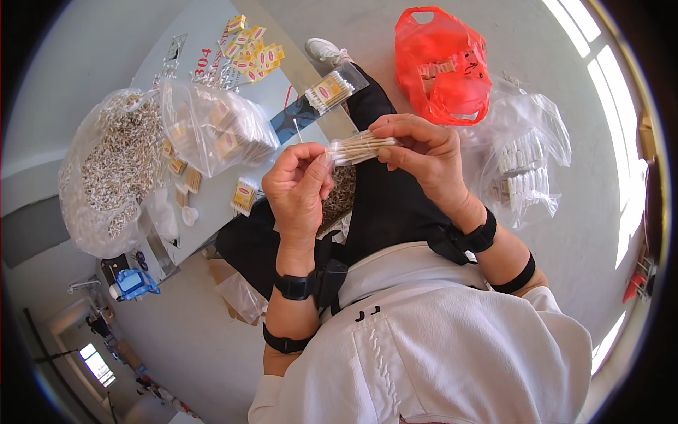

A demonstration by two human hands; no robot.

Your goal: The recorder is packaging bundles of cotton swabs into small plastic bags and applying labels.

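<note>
Both hands hold a small bundle of cotton swabs (361,148) above my lap, in what looks like a clear sleeve. My left hand (296,187) pinches the plastic at its left end. The fingers and thumb of my right hand (427,152) grip the other end. Just beyond lies a labelled swab pack (330,92) at the table's edge. A single swab (297,130) stands out near my left fingertips. Left of my left hand is another yellow-labelled pack (244,196). Farther off, yellow cards (256,54) lie in a loose pile.
On the table (159,63) at left stand a big bag of loose swabs (116,166) and a clear bag of packs (222,131). A red plastic bag (441,78) and a clear bag with white bundles (522,169) sit on the floor at right. Swabs fill a container (341,191) between my legs.
</note>
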